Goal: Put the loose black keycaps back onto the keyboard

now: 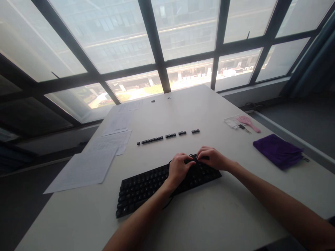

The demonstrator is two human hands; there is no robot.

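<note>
A black keyboard (146, 186) lies at a slant on the white desk, its right part partly covered by my hands. My left hand (180, 168) is over the keyboard's far edge, right of its middle, with thumb and fingers curled close together. Just to the right, my right hand (213, 157) is bent in a pinch at the same edge, its fingertips almost meeting those of the left. What lies between the fingertips is too small and dark to make out. Beyond the keyboard, a row of loose black keycaps (152, 140) sits on the desk in several groups.
Printed paper sheets (83, 170) cover the desk's left side. On the right are a pink hairbrush (247, 122), a clear plastic bag (231, 122), a small dark tool (243, 128) and a folded purple cloth (277, 150). Windows (188, 31) stand behind the white desk (183, 108).
</note>
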